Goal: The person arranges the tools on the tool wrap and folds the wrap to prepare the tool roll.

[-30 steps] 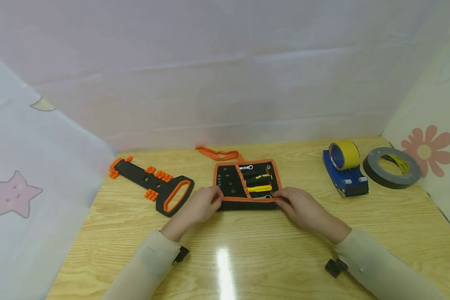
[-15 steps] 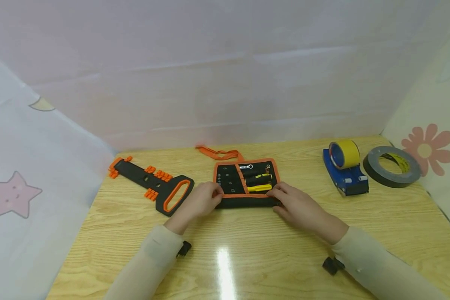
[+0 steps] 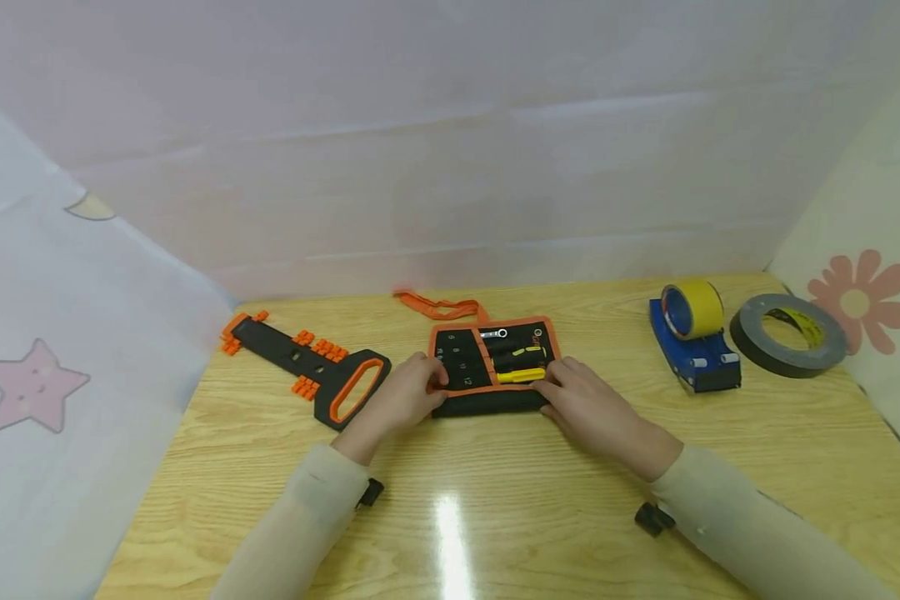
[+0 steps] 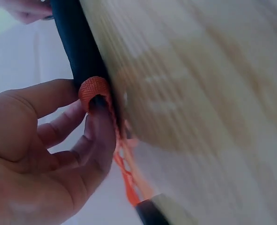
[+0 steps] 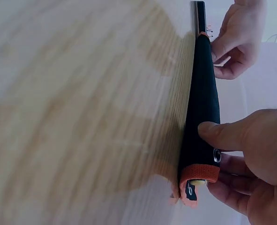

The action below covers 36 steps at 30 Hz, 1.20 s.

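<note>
A black tool roll point(image 3: 465, 358) with orange trim lies on the table in the head view, its near side folded over into a thick edge. Printed numbers run down its left half. From its right half show a ring spanner point(image 3: 501, 332) and a yellow handle point(image 3: 521, 376). My left hand point(image 3: 408, 392) pinches the left end of the folded edge, fingertips at the orange binding point(image 4: 94, 89) in the left wrist view. At the right end my right hand point(image 3: 588, 412) grips the fold, thumb point(image 5: 218, 133) on its outer side and fingers on top.
Left of the roll lies a black holder point(image 3: 292, 354) with orange clips and a handle. To the right stand a blue tape dispenser point(image 3: 682, 358) with yellow tape point(image 3: 705, 308) and a grey tape roll point(image 3: 757, 333). An orange strap point(image 3: 438, 308) trails behind the roll.
The folded near edge has moved slightly away from me, covering a spanner end seen earlier near the front. My right hand has shifted a little left along the fold.
</note>
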Each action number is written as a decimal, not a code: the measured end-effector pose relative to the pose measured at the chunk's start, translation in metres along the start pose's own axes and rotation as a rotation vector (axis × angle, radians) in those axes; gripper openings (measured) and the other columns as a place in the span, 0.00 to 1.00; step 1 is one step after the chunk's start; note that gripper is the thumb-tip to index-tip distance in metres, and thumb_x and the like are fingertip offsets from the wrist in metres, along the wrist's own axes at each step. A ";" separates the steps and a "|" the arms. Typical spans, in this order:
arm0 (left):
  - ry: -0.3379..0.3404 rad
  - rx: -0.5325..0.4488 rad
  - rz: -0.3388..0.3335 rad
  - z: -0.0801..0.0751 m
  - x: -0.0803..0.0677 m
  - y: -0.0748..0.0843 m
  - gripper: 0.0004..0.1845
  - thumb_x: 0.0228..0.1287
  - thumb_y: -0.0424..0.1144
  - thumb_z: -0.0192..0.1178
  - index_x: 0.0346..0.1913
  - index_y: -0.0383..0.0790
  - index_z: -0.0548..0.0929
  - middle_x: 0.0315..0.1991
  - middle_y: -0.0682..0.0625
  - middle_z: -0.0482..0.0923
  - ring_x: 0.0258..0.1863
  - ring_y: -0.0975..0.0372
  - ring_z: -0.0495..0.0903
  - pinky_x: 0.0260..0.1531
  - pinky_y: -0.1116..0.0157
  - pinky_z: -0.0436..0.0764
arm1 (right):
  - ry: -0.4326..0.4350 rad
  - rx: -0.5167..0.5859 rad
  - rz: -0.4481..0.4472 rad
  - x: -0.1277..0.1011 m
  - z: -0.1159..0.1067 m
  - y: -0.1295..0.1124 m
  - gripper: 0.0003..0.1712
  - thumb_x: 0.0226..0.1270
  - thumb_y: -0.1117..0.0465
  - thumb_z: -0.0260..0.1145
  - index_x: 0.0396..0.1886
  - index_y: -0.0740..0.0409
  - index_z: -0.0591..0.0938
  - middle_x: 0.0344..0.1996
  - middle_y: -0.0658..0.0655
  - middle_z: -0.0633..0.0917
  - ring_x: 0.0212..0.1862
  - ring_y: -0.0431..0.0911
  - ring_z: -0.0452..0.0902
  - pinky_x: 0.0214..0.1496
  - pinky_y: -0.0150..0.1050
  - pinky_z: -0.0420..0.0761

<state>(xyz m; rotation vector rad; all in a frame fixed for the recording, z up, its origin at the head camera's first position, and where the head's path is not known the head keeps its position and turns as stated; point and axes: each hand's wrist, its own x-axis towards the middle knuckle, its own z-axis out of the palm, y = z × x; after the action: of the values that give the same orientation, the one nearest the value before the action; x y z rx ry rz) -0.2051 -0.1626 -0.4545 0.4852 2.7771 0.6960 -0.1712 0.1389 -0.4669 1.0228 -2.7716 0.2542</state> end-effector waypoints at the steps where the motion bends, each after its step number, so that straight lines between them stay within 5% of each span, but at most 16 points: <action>1: 0.006 0.026 0.020 0.000 -0.001 0.001 0.02 0.74 0.35 0.70 0.43 0.41 0.86 0.44 0.47 0.81 0.39 0.58 0.77 0.44 0.58 0.80 | -0.002 0.003 -0.001 0.000 0.000 0.001 0.16 0.70 0.60 0.78 0.53 0.63 0.89 0.41 0.56 0.84 0.43 0.50 0.75 0.49 0.46 0.80; 8: -0.042 0.144 0.163 -0.006 -0.011 0.006 0.09 0.70 0.39 0.75 0.48 0.43 0.88 0.48 0.49 0.82 0.47 0.54 0.76 0.53 0.54 0.79 | -0.003 0.039 -0.008 0.003 -0.004 0.006 0.15 0.73 0.61 0.76 0.52 0.66 0.87 0.44 0.59 0.87 0.47 0.53 0.82 0.54 0.50 0.84; 19: -0.154 0.218 0.243 -0.007 -0.006 -0.002 0.20 0.70 0.35 0.74 0.61 0.46 0.84 0.57 0.48 0.79 0.58 0.52 0.77 0.60 0.51 0.81 | -0.062 0.075 -0.009 0.011 -0.008 0.009 0.10 0.77 0.65 0.71 0.51 0.66 0.88 0.44 0.58 0.86 0.46 0.52 0.81 0.52 0.48 0.85; 29: -0.156 0.308 0.278 -0.013 -0.005 0.005 0.21 0.70 0.32 0.71 0.64 0.42 0.83 0.52 0.46 0.85 0.49 0.52 0.86 0.53 0.52 0.85 | -0.035 0.177 0.012 0.013 -0.004 0.016 0.07 0.76 0.65 0.72 0.47 0.64 0.90 0.39 0.53 0.81 0.37 0.42 0.74 0.41 0.40 0.81; 36: -0.148 0.325 0.289 -0.010 -0.006 0.002 0.21 0.71 0.36 0.73 0.64 0.43 0.83 0.56 0.47 0.82 0.58 0.51 0.83 0.61 0.52 0.84 | -0.049 0.201 0.040 0.013 -0.004 0.017 0.09 0.79 0.63 0.70 0.51 0.64 0.90 0.42 0.54 0.84 0.40 0.43 0.79 0.44 0.41 0.85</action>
<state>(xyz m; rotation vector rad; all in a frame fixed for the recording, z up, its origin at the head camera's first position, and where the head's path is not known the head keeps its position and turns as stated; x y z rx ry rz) -0.2022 -0.1673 -0.4435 0.9741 2.7124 0.2434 -0.1919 0.1440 -0.4622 1.0313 -2.8580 0.5303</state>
